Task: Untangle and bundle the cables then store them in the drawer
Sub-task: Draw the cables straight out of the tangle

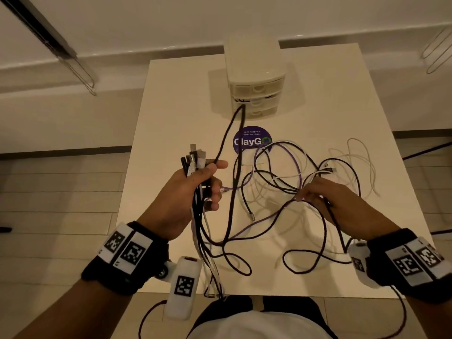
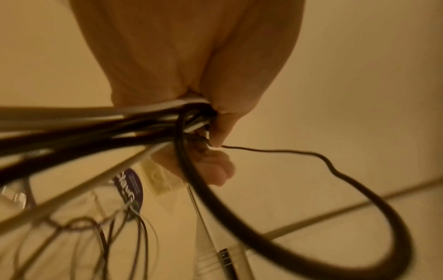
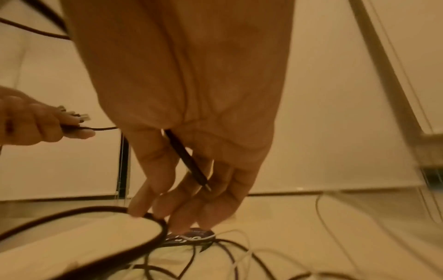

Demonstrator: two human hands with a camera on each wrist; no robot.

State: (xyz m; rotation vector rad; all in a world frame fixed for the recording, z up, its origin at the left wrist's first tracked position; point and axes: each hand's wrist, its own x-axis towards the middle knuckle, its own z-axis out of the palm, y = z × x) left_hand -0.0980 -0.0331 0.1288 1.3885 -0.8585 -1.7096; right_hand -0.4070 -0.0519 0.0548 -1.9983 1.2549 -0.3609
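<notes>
Left hand: the left hand is raised above the near left part of the table, fingers curled round a bunch of cable ends; the plugs stick up past the thumb and the black and white cords hang down from the fist toward the table's near edge.
Right hand: the right hand is over the tangle, fingers bent, pinching a black cable at the fingertips; the wrist view shows a black plug end lying across the palm under the fingers.
Cables: the loose cables, black, white and purple, lie tangled on the middle and right of the table, between the two hands and beyond them. One black cord rises in a tall loop from the left hand toward the drawers.
Drawers: a small pale drawer unit stands at the far middle of the table, its drawers pushed in.
Sticker: a round purple sticker sits on the table just in front of the drawers, partly under the cables.
</notes>
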